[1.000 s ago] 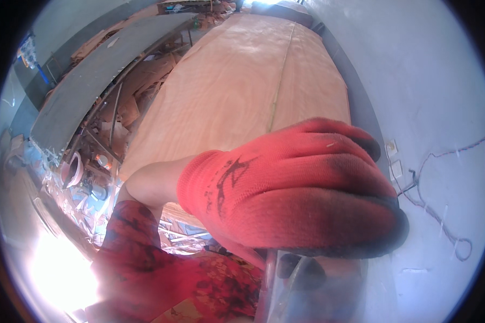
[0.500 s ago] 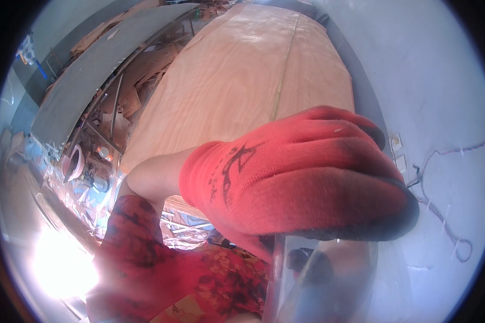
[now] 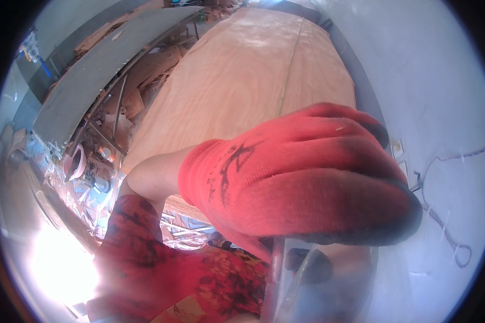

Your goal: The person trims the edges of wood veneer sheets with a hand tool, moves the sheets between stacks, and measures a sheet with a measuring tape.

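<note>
A left hand (image 3: 302, 177) in a red, dark-tipped glove (image 3: 253, 185) fills the middle, close up; its fingers bend over to the right with their tips hidden, so I cannot tell whether they grip anything; a clear plastic piece (image 3: 276, 285) lies directly below them, its long edge running down toward the lower rim; the left hand is the nearer, as no right hand can be made out; beyond the knuckles, a pale wooden sheet (image 3: 226, 86) stretches lengthwise away.
</note>
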A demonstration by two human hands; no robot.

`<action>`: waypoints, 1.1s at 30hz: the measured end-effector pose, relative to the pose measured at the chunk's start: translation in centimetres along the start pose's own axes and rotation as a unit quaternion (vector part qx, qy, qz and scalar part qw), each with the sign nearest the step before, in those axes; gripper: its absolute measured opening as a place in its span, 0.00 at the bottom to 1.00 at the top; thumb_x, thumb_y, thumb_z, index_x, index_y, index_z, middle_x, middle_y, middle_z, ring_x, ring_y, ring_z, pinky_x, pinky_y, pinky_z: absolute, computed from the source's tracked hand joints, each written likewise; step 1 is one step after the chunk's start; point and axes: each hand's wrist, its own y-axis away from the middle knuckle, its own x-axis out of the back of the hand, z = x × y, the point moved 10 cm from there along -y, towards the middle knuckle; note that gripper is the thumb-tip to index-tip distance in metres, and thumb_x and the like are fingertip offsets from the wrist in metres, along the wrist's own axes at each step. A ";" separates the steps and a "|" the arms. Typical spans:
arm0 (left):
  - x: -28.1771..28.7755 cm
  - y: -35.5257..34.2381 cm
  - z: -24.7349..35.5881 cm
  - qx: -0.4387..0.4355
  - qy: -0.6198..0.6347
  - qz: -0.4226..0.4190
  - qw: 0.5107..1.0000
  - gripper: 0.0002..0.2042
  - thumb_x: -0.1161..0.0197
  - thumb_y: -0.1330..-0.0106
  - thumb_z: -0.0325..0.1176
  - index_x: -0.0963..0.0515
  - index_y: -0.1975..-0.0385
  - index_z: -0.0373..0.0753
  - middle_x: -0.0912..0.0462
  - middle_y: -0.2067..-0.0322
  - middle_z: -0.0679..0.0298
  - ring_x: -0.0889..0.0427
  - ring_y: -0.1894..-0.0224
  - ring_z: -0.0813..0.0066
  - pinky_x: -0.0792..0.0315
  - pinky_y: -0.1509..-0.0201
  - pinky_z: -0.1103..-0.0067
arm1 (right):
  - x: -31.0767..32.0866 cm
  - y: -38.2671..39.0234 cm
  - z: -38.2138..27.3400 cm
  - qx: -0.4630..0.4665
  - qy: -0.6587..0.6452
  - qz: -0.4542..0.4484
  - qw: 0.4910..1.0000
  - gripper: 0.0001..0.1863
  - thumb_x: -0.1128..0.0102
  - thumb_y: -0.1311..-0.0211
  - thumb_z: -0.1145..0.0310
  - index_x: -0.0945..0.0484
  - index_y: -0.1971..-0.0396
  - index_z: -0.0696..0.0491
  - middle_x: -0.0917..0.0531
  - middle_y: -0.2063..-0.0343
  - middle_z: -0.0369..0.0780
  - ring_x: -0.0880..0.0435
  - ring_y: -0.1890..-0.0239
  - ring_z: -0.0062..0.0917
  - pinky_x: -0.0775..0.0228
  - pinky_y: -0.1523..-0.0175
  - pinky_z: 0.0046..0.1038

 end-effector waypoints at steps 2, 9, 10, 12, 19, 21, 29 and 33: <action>0.0 -1.5 0.5 0.043 -0.015 -0.090 0.995 0.25 0.35 0.40 0.42 0.24 0.47 0.32 0.21 0.52 0.53 0.22 0.54 0.55 0.30 0.42 0.60 | 1.0 0.3 0.9 0.046 0.055 0.013 0.997 0.36 0.33 0.59 0.81 0.29 0.42 0.54 0.24 0.50 0.37 0.23 0.51 0.25 0.24 0.51 0.27; -0.1 -2.5 0.9 0.060 -0.035 -0.152 0.986 0.23 0.35 0.40 0.41 0.23 0.49 0.33 0.21 0.52 0.53 0.22 0.54 0.55 0.30 0.42 0.59 | 0.8 0.0 0.1 0.049 0.040 0.021 0.998 0.37 0.33 0.59 0.82 0.29 0.42 0.54 0.25 0.49 0.37 0.23 0.51 0.25 0.23 0.50 0.27; 0.0 -2.5 1.0 0.052 -0.036 -0.145 0.987 0.22 0.35 0.40 0.41 0.23 0.49 0.33 0.21 0.52 0.53 0.22 0.54 0.55 0.30 0.42 0.59 | 0.7 0.0 0.0 0.035 0.021 0.021 0.999 0.37 0.33 0.59 0.82 0.29 0.42 0.54 0.25 0.49 0.37 0.23 0.51 0.25 0.23 0.50 0.27; 0.0 -2.1 0.9 0.028 -0.040 -0.122 0.991 0.22 0.35 0.40 0.41 0.23 0.49 0.34 0.21 0.52 0.53 0.22 0.55 0.55 0.30 0.42 0.59 | 0.7 0.1 0.1 0.013 -0.012 0.022 1.000 0.37 0.34 0.59 0.82 0.29 0.41 0.54 0.25 0.48 0.37 0.23 0.51 0.25 0.23 0.50 0.27; -1.1 -0.9 0.2 -0.023 -0.020 -0.006 1.000 0.25 0.33 0.43 0.42 0.24 0.48 0.33 0.22 0.51 0.52 0.23 0.52 0.54 0.32 0.40 0.57 | 0.0 0.6 0.0 -0.063 -0.120 0.006 0.991 0.38 0.34 0.60 0.83 0.29 0.41 0.54 0.25 0.48 0.37 0.23 0.51 0.26 0.23 0.51 0.27; -1.1 -1.4 0.4 0.032 -0.033 -0.113 0.993 0.29 0.32 0.45 0.44 0.24 0.47 0.32 0.23 0.50 0.52 0.23 0.51 0.53 0.32 0.40 0.58 | -0.7 0.5 -0.5 -0.079 -0.174 -0.009 0.982 0.39 0.35 0.60 0.84 0.29 0.40 0.54 0.25 0.48 0.37 0.22 0.51 0.26 0.22 0.52 0.27; -0.7 1.6 -1.4 0.157 0.057 -0.150 0.974 0.40 0.27 0.54 0.50 0.29 0.41 0.31 0.24 0.47 0.51 0.25 0.47 0.49 0.35 0.37 0.59 | 0.8 1.1 -0.1 -0.078 -0.110 0.007 0.991 0.38 0.34 0.57 0.80 0.30 0.39 0.54 0.25 0.48 0.37 0.22 0.52 0.25 0.22 0.55 0.26; -0.3 2.4 -1.8 0.241 0.086 -0.170 0.952 0.28 0.37 0.39 0.49 0.25 0.48 0.30 0.21 0.50 0.48 0.23 0.46 0.49 0.35 0.37 0.54 | -1.4 0.3 -1.4 -0.081 -0.155 -0.027 0.984 0.38 0.33 0.56 0.76 0.31 0.38 0.55 0.25 0.47 0.37 0.23 0.49 0.26 0.24 0.50 0.27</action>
